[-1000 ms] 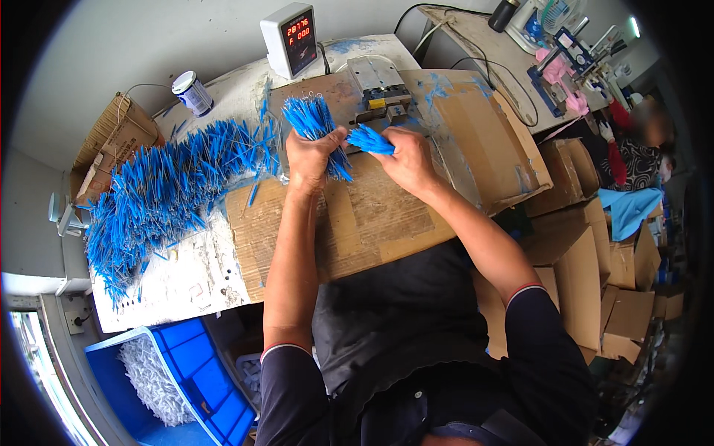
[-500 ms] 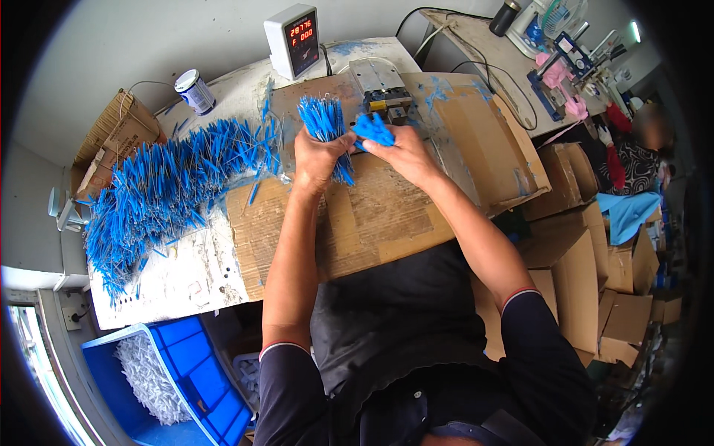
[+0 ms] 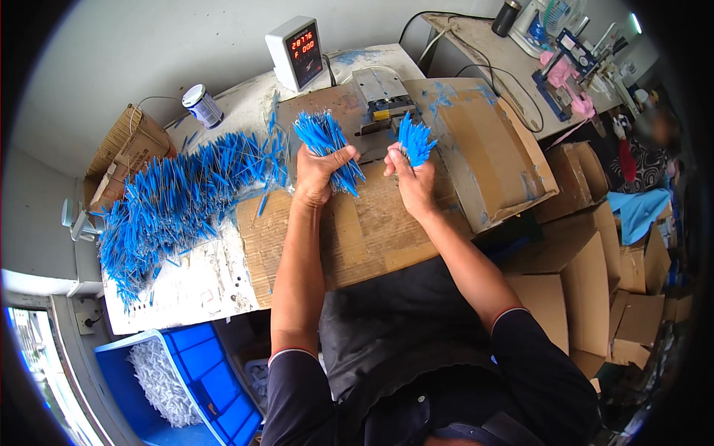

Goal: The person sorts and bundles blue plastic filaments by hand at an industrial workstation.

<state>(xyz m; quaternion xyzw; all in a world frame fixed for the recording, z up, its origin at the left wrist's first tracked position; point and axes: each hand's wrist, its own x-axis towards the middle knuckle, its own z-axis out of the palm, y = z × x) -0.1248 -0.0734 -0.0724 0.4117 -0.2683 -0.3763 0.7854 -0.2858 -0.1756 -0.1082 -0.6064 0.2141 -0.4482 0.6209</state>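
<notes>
A thick bundle of thin blue sticks with fine wire ends [image 3: 321,132] is gripped in my left hand [image 3: 315,177], its blue ends showing above and below the fist. My right hand [image 3: 413,182] is closed around a smaller bunch of the same blue pieces [image 3: 416,140], which points up and fans out at the top. The two hands are apart, both above the cardboard-covered bench [image 3: 357,245]. Just beyond them is a small metal fixture [image 3: 381,89] with a yellow part. To the left lies a large heap of the same blue pieces [image 3: 178,186].
A counter box with a red display [image 3: 296,56] stands at the back. A can [image 3: 202,105] and a carton [image 3: 130,152] are at the far left. Below the bench sits a blue bin [image 3: 212,372] of white pieces. Open cartons [image 3: 573,275] and a person [image 3: 643,160] are on the right.
My right hand has drawn away from the left and turned, so its bunch now points upward. The left hand still holds its bundle, tilted a little more. The whole view has shifted slightly.
</notes>
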